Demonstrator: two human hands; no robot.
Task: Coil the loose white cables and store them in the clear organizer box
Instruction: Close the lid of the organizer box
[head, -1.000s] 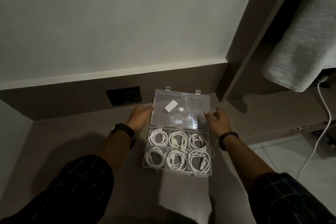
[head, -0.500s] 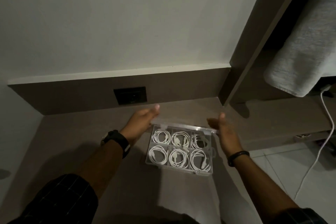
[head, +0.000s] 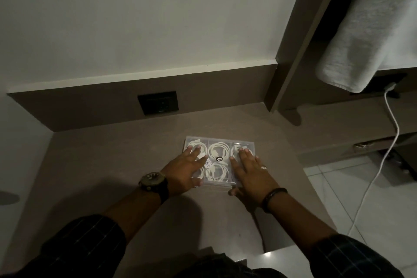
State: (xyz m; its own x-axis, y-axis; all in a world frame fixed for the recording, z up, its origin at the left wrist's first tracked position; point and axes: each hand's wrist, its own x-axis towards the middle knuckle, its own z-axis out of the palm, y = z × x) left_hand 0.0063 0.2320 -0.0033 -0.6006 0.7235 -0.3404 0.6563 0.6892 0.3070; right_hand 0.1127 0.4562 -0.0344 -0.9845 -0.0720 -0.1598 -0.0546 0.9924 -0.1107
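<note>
The clear organizer box [head: 225,141] lies on the brown desk with its lid down. Through the lid I see coiled white cables [head: 218,151] in its compartments, several of them. My left hand [head: 184,170] rests flat on the lid's left half, fingers spread, thumb at the box's front edge. My right hand [head: 250,170] lies flat on the lid's right half, thumb wrapped under the front edge. Both hands hide the cables beneath them. A small sticker [head: 220,159] shows on the lid between the hands.
The desk [head: 112,165] meets a wall with a black socket plate [head: 158,102] behind the box. A grey towel [head: 365,36] hangs at the upper right. A loose white charger cable [head: 383,160] drops from there to the tiled floor on the right.
The lid stood upright, then swung down, and now lies shut on the box. Both hands moved from the lid's sides to lie flat on top of it.
</note>
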